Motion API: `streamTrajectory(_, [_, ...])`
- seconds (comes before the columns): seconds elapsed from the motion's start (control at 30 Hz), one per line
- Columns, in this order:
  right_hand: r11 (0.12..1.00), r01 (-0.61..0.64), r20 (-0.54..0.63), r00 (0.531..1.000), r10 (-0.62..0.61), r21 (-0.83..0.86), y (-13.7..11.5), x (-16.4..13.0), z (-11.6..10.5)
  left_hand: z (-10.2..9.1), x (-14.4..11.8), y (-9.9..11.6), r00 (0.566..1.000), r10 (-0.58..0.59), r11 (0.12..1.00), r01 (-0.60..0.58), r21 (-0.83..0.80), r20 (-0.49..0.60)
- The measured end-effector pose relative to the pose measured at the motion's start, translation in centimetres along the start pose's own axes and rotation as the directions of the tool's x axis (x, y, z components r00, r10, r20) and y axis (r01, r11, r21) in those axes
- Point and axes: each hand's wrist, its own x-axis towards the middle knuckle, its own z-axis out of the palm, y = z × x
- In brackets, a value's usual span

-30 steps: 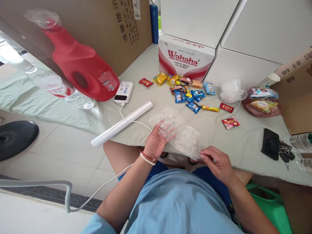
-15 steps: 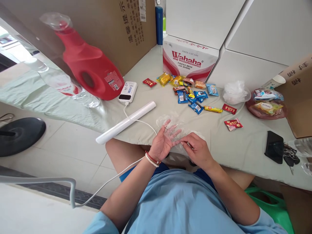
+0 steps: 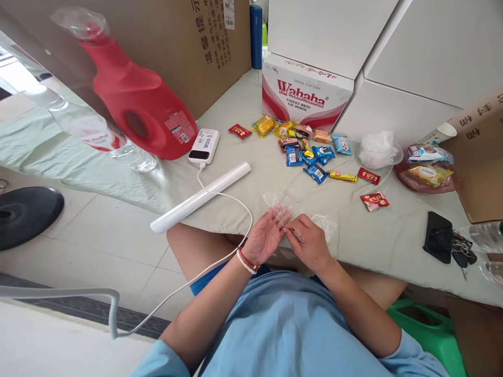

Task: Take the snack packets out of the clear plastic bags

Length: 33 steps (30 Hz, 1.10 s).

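Observation:
A crumpled piece of thin clear plastic [image 3: 324, 222], a bag or a glove, I cannot tell which, lies over the table's front edge. My left hand [image 3: 265, 238] is palm up, its slightly curled fingertips under or inside the plastic. My right hand [image 3: 310, 243] pinches the plastic beside the left fingers, thumb against index finger. Beyond the hands lies a loose pile of small wrapped snacks, with blue packets [image 3: 294, 156], yellow packets [image 3: 264, 125] and a yellow stick-shaped one [image 3: 342, 176]. Red packets [image 3: 375, 201] lie to the right.
A white tube [image 3: 200, 196] lies at left under a cable from a white power bank [image 3: 204, 146]. Behind stand a red jug [image 3: 145, 104], a water bottle [image 3: 98, 133] and a Wahaha box [image 3: 304, 94]. At right are a plate [image 3: 426, 184], a phone [image 3: 438, 238] and keys [image 3: 463, 248].
My left fingers, spread before, are drawn closer together and curled. My right hand has shifted slightly left and down, still pinching, and more plastic shows to its right.

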Motion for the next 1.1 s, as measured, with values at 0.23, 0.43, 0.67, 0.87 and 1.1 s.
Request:
streamTrajectory(0.23, [0.964,0.138,0.021,0.990,-0.137,-0.226,-0.3,0.0,0.0,-0.2,-2.3,0.1,0.949,0.167,0.882,-0.022,0.472,-0.268])
streamTrajectory(0.43, [0.943,0.197,0.075,0.980,-0.184,-0.268,-0.4,-0.2,0.0,-0.4,-1.9,-0.1,0.943,0.204,0.832,-0.025,0.554,-0.264])
streamTrajectory(0.67, [0.992,0.102,0.071,0.993,-0.096,-0.075,0.5,-0.7,-0.7,0.2,-2.0,-0.1,0.957,0.176,0.852,-0.032,0.523,-0.229])
streamTrajectory(0.87, [0.992,0.103,0.074,0.993,-0.097,-0.080,0.8,-0.9,-1.1,0.6,-2.1,-0.3,0.959,0.152,0.863,-0.010,0.505,-0.240])
streamTrajectory(1.1, [0.988,0.148,0.112,0.983,-0.143,-0.040,0.9,-1.3,-2.0,0.4,-1.8,0.2,0.910,0.194,0.931,-0.054,0.360,-0.365])
